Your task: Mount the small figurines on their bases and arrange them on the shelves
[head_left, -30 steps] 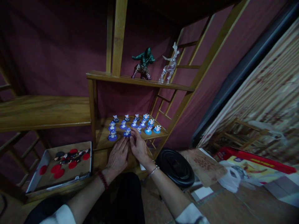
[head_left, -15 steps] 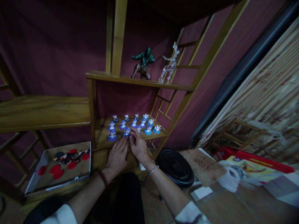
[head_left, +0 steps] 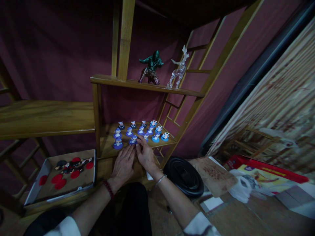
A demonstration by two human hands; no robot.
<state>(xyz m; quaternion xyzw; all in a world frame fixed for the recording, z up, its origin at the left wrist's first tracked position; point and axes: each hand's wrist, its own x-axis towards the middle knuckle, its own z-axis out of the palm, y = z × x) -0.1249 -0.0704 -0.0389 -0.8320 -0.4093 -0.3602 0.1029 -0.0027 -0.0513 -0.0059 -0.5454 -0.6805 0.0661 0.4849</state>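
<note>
Small figurines on round bases stand in rows on the lower wooden shelf (head_left: 108, 151). Those at the back have black bases, several have purple bases, and the ones at the right have blue bases. My right hand (head_left: 145, 154) is at the shelf's front edge, its fingertips beside a purple-based figurine (head_left: 133, 140); whether they grip it is hard to make out. Against it lies my left hand (head_left: 123, 163), palm down with fingers extended at the shelf's edge, just below that same figurine. Nothing shows in the left hand. Another purple-based figurine (head_left: 117, 143) stands at the front left.
A shallow box (head_left: 36, 186) at the left holds red-based figurines. Above, a green figure (head_left: 151, 67) and a clear deer (head_left: 178, 70) stand on the upper shelf (head_left: 147, 86). A black round lid (head_left: 184, 176), plastic bag (head_left: 241, 188) and red box (head_left: 268, 173) lie at the right.
</note>
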